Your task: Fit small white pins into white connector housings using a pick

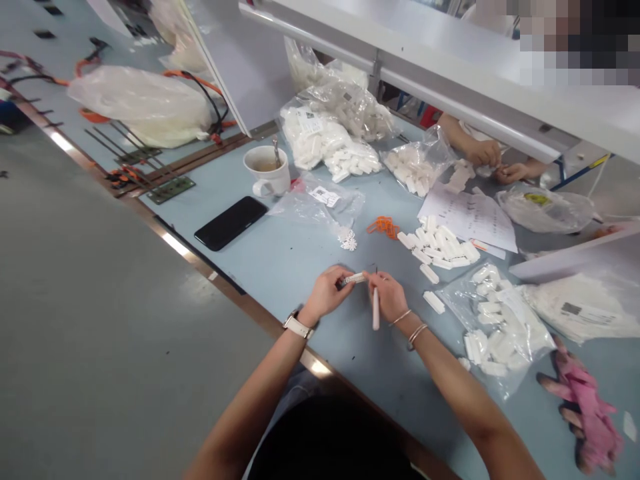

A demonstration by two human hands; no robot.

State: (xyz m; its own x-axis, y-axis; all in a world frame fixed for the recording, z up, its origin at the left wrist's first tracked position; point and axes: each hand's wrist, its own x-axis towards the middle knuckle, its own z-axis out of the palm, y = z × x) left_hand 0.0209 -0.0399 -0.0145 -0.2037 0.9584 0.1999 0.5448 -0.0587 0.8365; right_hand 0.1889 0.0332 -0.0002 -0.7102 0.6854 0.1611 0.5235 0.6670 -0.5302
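Left grip (329, 291) clamps one white piece (355, 278), right grip (389, 296) a slim tool (375, 312); whether the loose pieces (440, 244) are finished is unclear.

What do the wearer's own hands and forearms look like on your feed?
The left hand and right hand are ungloved; no sleeves show on the forearms. The left wears a wristwatch with a white strap; the right, slim, silvery bracelets.
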